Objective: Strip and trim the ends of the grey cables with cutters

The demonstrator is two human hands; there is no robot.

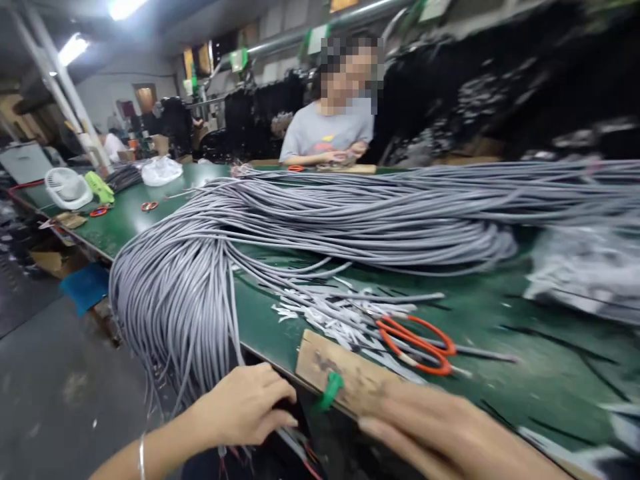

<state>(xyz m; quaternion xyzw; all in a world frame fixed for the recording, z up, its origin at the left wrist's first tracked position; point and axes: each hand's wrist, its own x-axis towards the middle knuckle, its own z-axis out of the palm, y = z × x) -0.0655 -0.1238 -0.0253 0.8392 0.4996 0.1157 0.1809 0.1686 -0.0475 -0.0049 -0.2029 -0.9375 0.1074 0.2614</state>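
My left hand (250, 403) is at the table's front edge with its fingers curled in. Whatever is inside the fingers, if anything, is hidden. Just below it are grey cable ends (296, 443) with thin coloured wires showing. My right hand (435, 420), smeared by motion, has its fingers stretched out over the right end of a wooden board (320, 357). A green strip (330, 390) is tied or stuck at the board's front edge. Behind the board lie orange-handled scissors (420, 343), on loose cables and white scraps (320, 317).
A thick bundle of grey cables (325, 213) runs across the green table (500, 293) and hangs over its front edge at left. A plastic bag (585, 267) lies at right. A person (330, 127) works across the table. A white fan (67, 187) stands far left.
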